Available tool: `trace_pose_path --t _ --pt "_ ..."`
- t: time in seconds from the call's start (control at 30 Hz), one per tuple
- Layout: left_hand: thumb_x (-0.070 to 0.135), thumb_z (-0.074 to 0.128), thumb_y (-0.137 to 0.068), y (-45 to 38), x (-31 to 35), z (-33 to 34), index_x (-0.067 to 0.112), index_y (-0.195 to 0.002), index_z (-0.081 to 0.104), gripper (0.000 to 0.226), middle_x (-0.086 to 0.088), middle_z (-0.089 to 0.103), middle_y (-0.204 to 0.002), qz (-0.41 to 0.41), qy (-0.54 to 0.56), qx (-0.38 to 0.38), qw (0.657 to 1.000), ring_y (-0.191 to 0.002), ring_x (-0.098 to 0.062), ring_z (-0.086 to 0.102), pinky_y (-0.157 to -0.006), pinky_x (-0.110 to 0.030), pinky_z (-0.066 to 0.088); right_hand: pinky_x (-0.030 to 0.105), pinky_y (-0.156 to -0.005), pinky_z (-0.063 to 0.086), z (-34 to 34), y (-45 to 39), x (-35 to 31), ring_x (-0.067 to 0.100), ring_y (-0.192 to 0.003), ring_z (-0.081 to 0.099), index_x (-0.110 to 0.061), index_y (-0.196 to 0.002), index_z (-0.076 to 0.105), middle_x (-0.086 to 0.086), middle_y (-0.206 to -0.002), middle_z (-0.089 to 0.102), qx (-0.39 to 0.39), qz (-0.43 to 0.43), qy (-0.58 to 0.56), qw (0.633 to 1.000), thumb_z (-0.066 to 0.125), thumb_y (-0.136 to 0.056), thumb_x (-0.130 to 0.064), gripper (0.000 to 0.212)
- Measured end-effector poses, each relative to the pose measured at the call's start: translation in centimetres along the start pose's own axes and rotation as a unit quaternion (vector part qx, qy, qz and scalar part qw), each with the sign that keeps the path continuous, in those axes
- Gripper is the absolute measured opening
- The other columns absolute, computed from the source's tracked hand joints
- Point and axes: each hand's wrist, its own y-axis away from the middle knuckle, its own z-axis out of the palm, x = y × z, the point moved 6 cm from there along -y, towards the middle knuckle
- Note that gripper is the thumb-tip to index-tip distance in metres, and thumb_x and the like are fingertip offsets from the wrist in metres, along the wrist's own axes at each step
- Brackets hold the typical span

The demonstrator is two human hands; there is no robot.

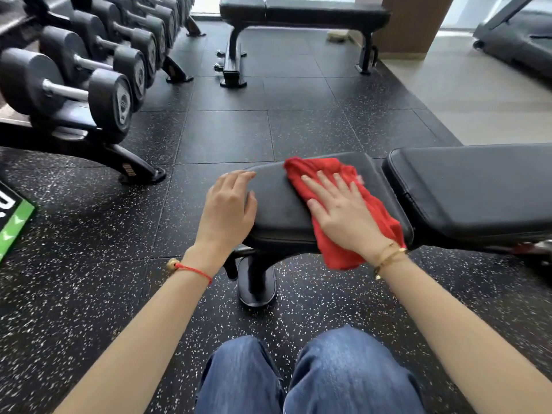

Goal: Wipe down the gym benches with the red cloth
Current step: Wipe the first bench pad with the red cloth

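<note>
My left hand (227, 210) open, resting flat on the near bench (280, 210) seat's left end, holding nothing, my right hand (343, 213) spread flat atop the red cloth (316, 170), cloth stretched diagonally from the seat's far edge to its near right corner

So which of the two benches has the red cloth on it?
The near bench, right in front of the person: the right hand presses the red cloth on its seat pad. The far bench is bare.
</note>
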Motion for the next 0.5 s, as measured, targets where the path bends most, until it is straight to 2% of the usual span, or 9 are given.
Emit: trace_pose_path --t 0.13,0.3,0.4,0.5 --pt "0.016 0.051 -0.094 -1.3 1.1 1.7 0.007 -0.13 0.057 0.037 -0.01 0.055 -0.135 0.003 -0.01 -0.012 1.0 -0.129 -0.029 0.046 -0.108 -0.04 0.034 0.048 -0.12 -0.008 -0.5 -3.1 3.6 0.025 -0.151 -0.001 -0.043 -0.153 0.012 -0.004 -0.164 0.003 -0.047 0.105 -0.032 0.993 0.028 -0.102 -0.046 0.054" --pt "0.021 0.048 -0.096 -2.9 1.8 3.5 0.01 -0.129 0.057 0.036 -0.007 0.054 -0.137 -0.001 -0.022 -0.021 1.0 -0.13 -0.028 0.044 -0.109 -0.04 0.031 0.049 -0.12 -0.007 -0.6 0.5 2.7 0.026 -0.151 0.001 -0.044 -0.152 0.01 -0.004 -0.164 0.005 -0.017 0.081 -0.025 0.996 0.03 -0.101 -0.045 0.055" --pt "0.018 0.048 -0.095 -2.9 1.4 4.1 0.01 -0.121 0.061 0.03 -0.008 0.057 -0.131 -0.009 -0.02 -0.017 1.0 -0.126 -0.029 0.047 -0.107 -0.043 0.033 0.047 -0.12 -0.004 -0.9 3.5 3.7 0.024 -0.151 0.003 -0.045 -0.152 0.011 -0.004 -0.164 0.007 0.005 0.067 -0.022 0.997 0.029 -0.101 -0.046 0.054" --pt "0.015 0.049 -0.091 -2.6 1.2 4.3 0.01 -0.113 0.062 0.026 -0.008 0.059 -0.125 -0.012 -0.011 -0.003 1.0 -0.121 -0.031 0.049 -0.106 -0.044 0.035 0.047 -0.12 -0.004 -0.7 2.5 5.5 0.024 -0.151 0.002 -0.046 -0.152 0.01 -0.004 -0.164 0.007 -0.007 0.086 -0.027 0.996 0.027 -0.101 -0.047 0.054"
